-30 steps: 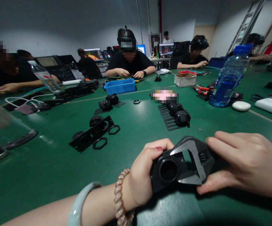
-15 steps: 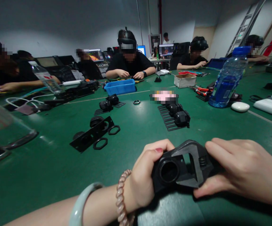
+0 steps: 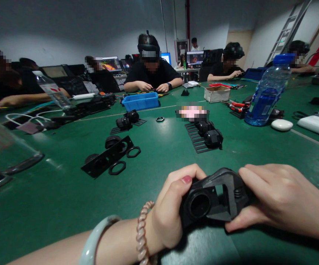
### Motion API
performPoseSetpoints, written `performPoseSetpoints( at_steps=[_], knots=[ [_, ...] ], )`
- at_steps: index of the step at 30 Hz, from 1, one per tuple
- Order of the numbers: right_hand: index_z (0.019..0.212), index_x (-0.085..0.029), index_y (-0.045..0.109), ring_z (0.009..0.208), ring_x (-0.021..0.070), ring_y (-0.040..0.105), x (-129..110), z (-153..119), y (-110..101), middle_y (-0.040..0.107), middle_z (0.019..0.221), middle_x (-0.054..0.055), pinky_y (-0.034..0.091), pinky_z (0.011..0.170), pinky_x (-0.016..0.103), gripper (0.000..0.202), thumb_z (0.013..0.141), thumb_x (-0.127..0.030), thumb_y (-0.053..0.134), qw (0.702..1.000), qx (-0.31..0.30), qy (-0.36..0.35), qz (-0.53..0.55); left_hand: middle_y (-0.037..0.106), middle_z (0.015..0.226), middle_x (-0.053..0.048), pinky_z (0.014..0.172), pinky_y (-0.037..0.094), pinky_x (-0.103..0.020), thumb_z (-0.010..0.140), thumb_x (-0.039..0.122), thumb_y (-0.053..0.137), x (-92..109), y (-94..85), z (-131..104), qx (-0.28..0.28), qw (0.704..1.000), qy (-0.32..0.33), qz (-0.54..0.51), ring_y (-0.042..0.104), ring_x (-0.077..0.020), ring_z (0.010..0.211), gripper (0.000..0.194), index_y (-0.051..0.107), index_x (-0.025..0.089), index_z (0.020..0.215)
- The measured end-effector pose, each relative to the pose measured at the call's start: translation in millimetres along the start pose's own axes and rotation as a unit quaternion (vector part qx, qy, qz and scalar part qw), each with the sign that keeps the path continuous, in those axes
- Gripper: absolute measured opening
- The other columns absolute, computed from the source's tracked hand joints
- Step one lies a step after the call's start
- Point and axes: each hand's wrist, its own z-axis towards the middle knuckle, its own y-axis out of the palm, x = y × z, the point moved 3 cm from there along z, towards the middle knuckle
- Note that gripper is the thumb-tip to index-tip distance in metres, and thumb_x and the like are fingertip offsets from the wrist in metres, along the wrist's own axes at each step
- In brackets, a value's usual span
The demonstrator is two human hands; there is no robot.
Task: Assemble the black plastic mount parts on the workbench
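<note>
My left hand is closed around a black plate with a round fitting whose open ring faces me. From the right, my right hand grips a dark adjustable wrench, its jaws around the part beside the ring. Both are held just above the green table. To the left lies another black plate with round fittings, and two loose black nuts rest beside it. A slatted black piece with fittings lies beyond my hands.
Farther back are a blue bin, a small white box and a smaller nut. A blue water bottle and a white oval object stand at the right. Several people work around the table.
The wrench and the held part have tilted slightly and shifted a little right and down at the left end. Both hands keep their hold.
</note>
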Motion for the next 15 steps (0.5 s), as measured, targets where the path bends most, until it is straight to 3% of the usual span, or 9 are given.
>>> performPoseSetpoints(
  at_steps=[15],
  knots=[
    [0.059, -0.016, 0.038, 0.040, 0.0111, 0.045, -5.2, 1.4, 2.2, 0.046, 0.046, 0.001, 0.024, 0.041, 0.023, 0.053, 0.063, -0.069, 0.031, 0.999, -0.010, 0.033, 0.025, 0.053, 0.071, -0.006, 0.059, 0.034, -0.026, 0.076, 0.032, 0.021, 1.4, 2.0, 1.4, 0.054, 0.998, 0.023, -0.020, 0.046, -0.0160, 0.065, 0.035, 0.050, 0.011, 0.073]
  ],
)
